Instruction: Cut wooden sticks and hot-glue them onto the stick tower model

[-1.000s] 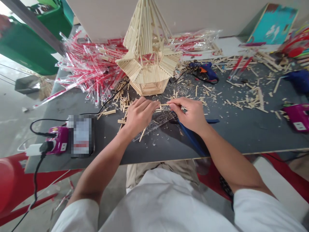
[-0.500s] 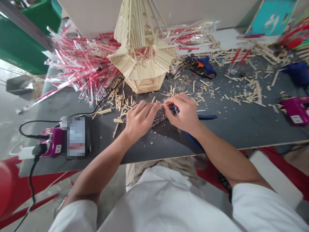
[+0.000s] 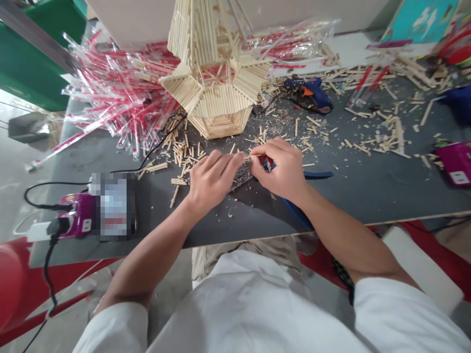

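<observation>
My left hand and my right hand meet over the dark tabletop. Both pinch the same thin wooden stick between their fingertips. Under the right palm lies a tool with blue handles, its red part showing by the thumb. A clear ruler lies flat beneath the hands. Just beyond them stands a tall hexagonal tower of wooden sticks.
A heap of red-and-clear stick wrappers fills the back left. Cut stick pieces litter the table. A blue glue gun lies behind. A purple device with cables and a blurred phone sit front left; another purple device at right.
The hands drew closer together on the stick and shifted slightly away from me; the right hand now covers the tool's head. The view tilted down a little.
</observation>
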Demonstrator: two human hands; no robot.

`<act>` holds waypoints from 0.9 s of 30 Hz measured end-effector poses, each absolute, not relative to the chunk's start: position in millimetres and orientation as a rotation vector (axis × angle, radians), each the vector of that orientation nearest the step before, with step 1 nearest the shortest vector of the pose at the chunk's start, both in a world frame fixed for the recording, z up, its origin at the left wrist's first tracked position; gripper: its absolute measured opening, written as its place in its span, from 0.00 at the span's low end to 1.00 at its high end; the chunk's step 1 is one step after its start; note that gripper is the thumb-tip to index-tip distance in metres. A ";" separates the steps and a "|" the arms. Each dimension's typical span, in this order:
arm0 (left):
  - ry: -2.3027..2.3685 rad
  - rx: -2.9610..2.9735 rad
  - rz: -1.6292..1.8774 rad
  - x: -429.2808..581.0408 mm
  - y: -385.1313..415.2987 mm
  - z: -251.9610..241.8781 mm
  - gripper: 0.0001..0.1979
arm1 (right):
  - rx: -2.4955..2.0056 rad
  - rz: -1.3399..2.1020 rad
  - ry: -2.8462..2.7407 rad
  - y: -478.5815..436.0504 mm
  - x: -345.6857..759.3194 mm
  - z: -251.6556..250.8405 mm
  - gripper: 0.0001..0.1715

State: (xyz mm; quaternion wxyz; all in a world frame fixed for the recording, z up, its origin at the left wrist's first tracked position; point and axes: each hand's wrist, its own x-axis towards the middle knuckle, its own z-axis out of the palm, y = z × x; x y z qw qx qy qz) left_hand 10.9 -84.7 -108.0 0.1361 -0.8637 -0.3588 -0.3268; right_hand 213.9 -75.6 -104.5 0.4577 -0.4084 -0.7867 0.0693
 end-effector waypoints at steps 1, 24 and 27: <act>-1.044 -2.511 -0.954 10.9 -84.9 -108.1 0.13 | -1.011 0.179 -1.940 -75.7 213.9 -104.2 0.06; -1.102 -2.561 -0.948 10.2 -83.8 -110.1 0.12 | -1.023 0.222 -1.978 -75.1 217.6 -103.9 0.07; -1.100 -2.542 -0.942 10.6 -84.3 -110.5 0.12 | -1.011 0.224 -1.975 -74.9 218.6 -104.5 0.07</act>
